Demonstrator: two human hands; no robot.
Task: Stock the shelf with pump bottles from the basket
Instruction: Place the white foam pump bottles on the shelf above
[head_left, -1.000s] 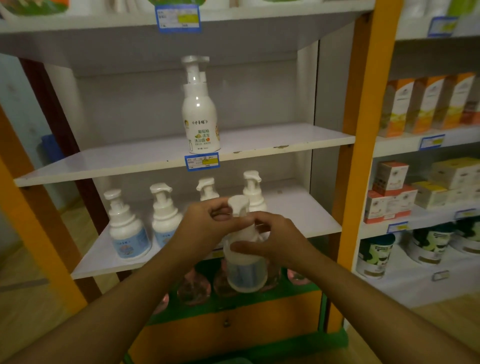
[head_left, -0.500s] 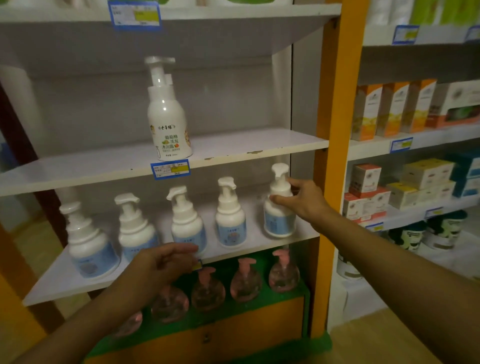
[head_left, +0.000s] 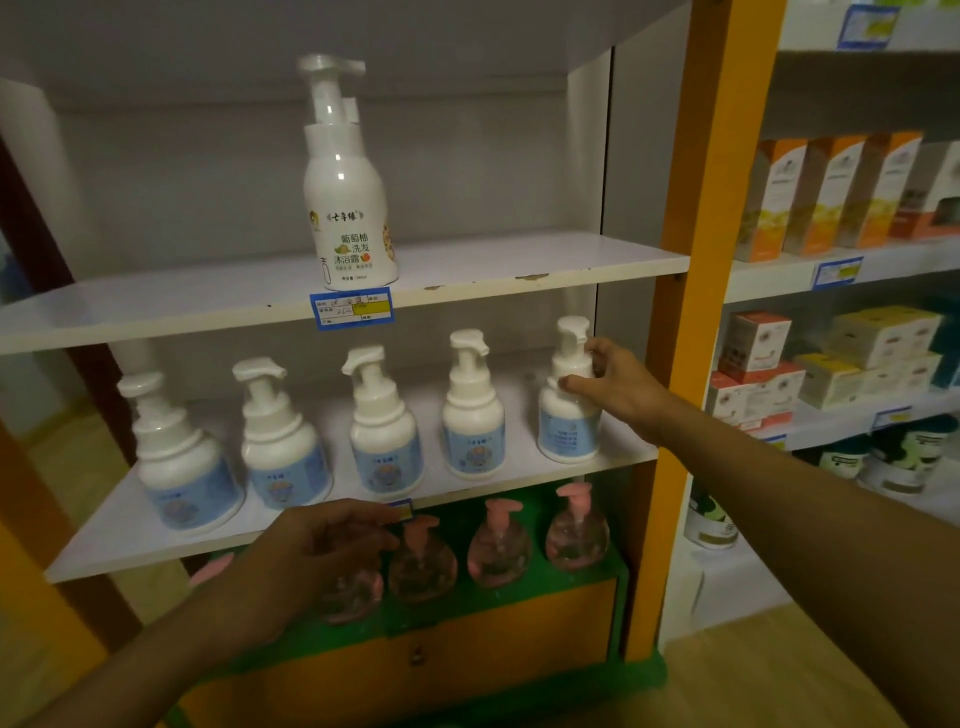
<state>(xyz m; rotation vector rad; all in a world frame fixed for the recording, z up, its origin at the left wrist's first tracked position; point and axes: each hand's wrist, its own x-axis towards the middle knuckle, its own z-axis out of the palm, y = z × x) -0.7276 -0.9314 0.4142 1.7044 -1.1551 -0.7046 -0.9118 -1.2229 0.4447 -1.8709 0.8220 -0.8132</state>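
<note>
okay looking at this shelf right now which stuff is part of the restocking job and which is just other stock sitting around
Part of the job:
- right hand holding the rightmost blue-label pump bottle
- four other blue-label pump bottles in the row
- middle shelf
- left hand at the shelf edge

Just other stock:
- tall white bottle above
- pink-pump clear bottles below
- orange boxes on the neighbouring shelves

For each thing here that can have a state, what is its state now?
Rightmost blue-label bottle: upright on the middle shelf, gripped at the neck.
Right hand: grips that bottle.
Left hand: loosely curled, holds nothing.
Four other blue-label bottles: upright, untouched.
Tall bottle: upright, alone on the upper shelf.
</note>
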